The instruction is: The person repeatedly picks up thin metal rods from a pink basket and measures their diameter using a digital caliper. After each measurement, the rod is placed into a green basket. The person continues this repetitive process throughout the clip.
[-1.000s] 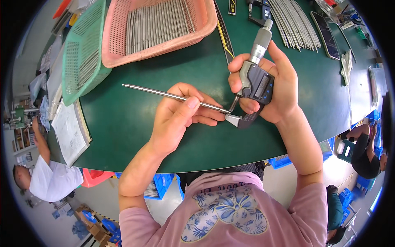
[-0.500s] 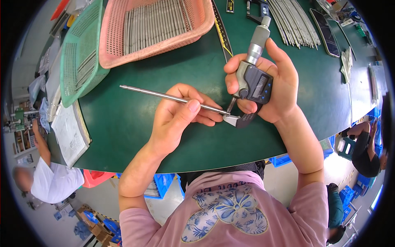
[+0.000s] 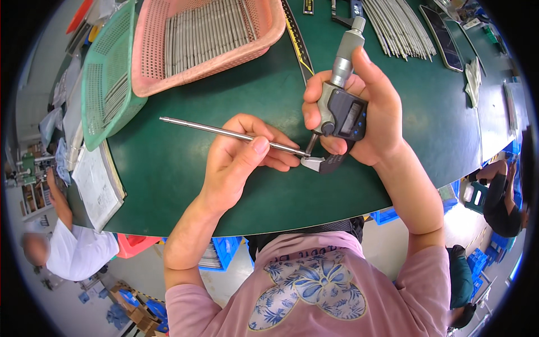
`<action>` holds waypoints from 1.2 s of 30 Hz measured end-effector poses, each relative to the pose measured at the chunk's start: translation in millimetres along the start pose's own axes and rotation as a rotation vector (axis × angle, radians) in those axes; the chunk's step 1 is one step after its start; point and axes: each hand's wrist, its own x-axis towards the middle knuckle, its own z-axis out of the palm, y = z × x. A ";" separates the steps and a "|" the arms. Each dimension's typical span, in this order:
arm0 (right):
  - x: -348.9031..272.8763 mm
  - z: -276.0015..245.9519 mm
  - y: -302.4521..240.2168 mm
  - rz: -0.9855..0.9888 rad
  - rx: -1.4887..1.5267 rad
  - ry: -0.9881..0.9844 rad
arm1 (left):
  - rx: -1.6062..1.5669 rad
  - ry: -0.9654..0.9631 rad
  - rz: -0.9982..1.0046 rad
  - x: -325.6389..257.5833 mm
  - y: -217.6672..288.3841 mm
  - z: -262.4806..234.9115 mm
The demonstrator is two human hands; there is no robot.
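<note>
Between thumb and fingers, my left hand (image 3: 238,154) pinches a thin shiny metal rod (image 3: 205,128). The rod slants from upper left down to the right. Its right tip sits in the jaw gap of a digital micrometer (image 3: 342,112), between spindle and anvil. My right hand (image 3: 379,106) is wrapped around the micrometer's frame, its thumb stretched up beside the silver thimble. The display faces up, but its reading is too small to tell. A pink perforated basket (image 3: 213,67) filled with rows of similar rods stands beyond my left hand.
Left of the pink basket is a green basket (image 3: 112,112) with more rods. A paper folder (image 3: 98,185) lies at the left edge. Far right are a row of loose rods (image 3: 398,28), a phone (image 3: 442,36) and a white glove (image 3: 473,83). Other people sit at both sides.
The whole view has shifted slightly. Both hands hold the rod and micrometer in nearly the same pose, with the rod's tip still at the jaws.
</note>
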 end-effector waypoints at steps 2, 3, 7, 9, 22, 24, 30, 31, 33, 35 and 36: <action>-0.7 0.6 0.4 -0.002 -0.031 -0.013 | 0.002 -0.007 0.009 0.3 -0.9 -0.9; -1.0 0.9 0.5 -0.003 -0.047 -0.019 | -0.003 0.001 0.005 0.1 -0.6 -0.4; -0.3 2.0 0.9 -0.011 -0.076 -0.025 | -0.010 0.017 -0.004 -0.2 -0.2 -0.6; -1.2 2.0 0.3 0.006 -0.045 -0.032 | -0.001 0.019 -0.001 -0.3 0.1 -0.1; 0.0 0.4 2.2 0.011 0.010 -0.031 | 0.014 0.054 0.002 -0.4 -0.5 1.4; -0.4 0.3 1.9 0.015 0.005 -0.012 | -0.076 0.049 -0.003 0.7 -1.9 -0.6; -1.6 1.9 1.0 0.047 0.075 -0.044 | -0.295 -0.010 -0.022 -0.3 -8.2 5.4; -1.9 3.8 1.5 0.051 0.089 -0.048 | -0.321 0.001 -0.020 -1.5 -11.1 6.5; -2.3 3.5 2.2 0.018 0.016 -0.049 | -0.250 0.062 -0.008 -1.6 -13.3 10.1; -2.1 3.0 3.3 0.003 -0.025 -0.046 | -0.143 0.126 -0.011 -1.5 -12.2 12.1; -2.0 3.6 3.4 0.006 -0.032 -0.040 | -0.146 0.127 -0.034 -1.7 -10.0 12.8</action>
